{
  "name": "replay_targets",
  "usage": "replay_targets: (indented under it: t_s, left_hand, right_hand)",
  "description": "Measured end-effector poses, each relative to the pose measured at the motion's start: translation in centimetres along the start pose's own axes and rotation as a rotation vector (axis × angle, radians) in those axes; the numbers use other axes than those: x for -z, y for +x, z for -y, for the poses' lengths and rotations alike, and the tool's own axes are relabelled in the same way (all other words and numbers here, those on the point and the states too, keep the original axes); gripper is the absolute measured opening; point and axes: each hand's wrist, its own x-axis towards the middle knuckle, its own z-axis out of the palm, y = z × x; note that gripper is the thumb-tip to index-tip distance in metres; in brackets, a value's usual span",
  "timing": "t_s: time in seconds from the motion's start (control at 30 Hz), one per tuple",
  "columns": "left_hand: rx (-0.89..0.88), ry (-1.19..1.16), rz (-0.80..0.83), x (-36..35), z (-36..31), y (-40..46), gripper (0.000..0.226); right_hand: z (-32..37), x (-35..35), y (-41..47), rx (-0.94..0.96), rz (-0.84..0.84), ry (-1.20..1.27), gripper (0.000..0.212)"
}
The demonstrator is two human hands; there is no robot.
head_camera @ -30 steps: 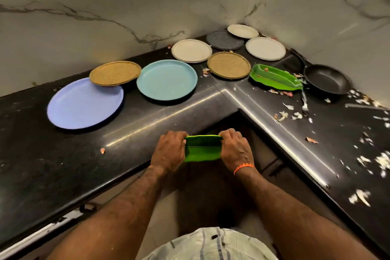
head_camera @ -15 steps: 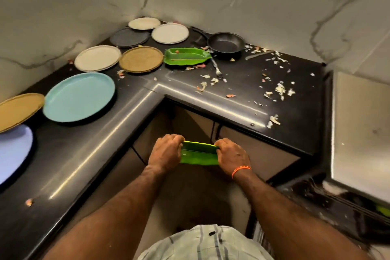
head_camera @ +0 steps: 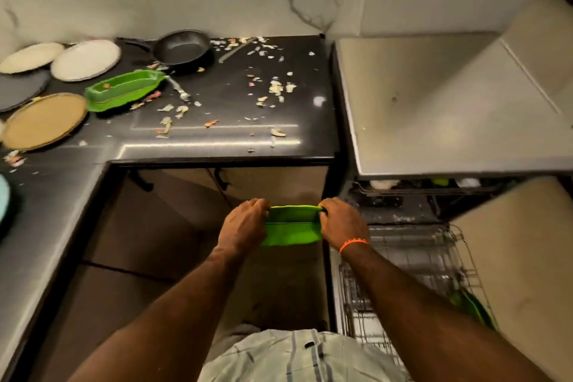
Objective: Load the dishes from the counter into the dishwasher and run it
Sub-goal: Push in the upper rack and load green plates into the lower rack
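We had the green dish (head_camera: 291,228) gripped at both ends, left hand (head_camera: 243,226) curled round one side and right hand (head_camera: 342,222) round the other, holding it in the air in front of the cabinets, just left of the open dishwasher's pulled-out rack (head_camera: 412,260). Back on the counter (head_camera: 235,133) there was another green dish (head_camera: 124,90) sitting next to a tan plate (head_camera: 43,121), two white plates (head_camera: 85,59), a pan (head_camera: 181,46) and a bunch of food scraps (head_camera: 276,88). Something green (head_camera: 471,307) was already in the rack too, couldn't really tell what.

Both arms extended forward; left hand (head_camera: 243,223) and right hand (head_camera: 342,222) level, fingers curled, gripping.
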Motion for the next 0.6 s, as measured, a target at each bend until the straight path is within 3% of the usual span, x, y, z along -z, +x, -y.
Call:
replay_targets:
  t_s: [0.33,0.6]
  left_hand:
    - [-0.499,-0.040,0.240,-3.2,-13.2,6.2,0.022]
    - [-0.823,-0.008,0.356,-5.0,-19.4,8.2,0.022]
  right_hand:
    - [-10.8,4.2,-7.7,-0.433,-0.140,-0.013,0.024]
    - [-12.1,4.1,-13.8,-0.750,-0.269,0.012,0.021]
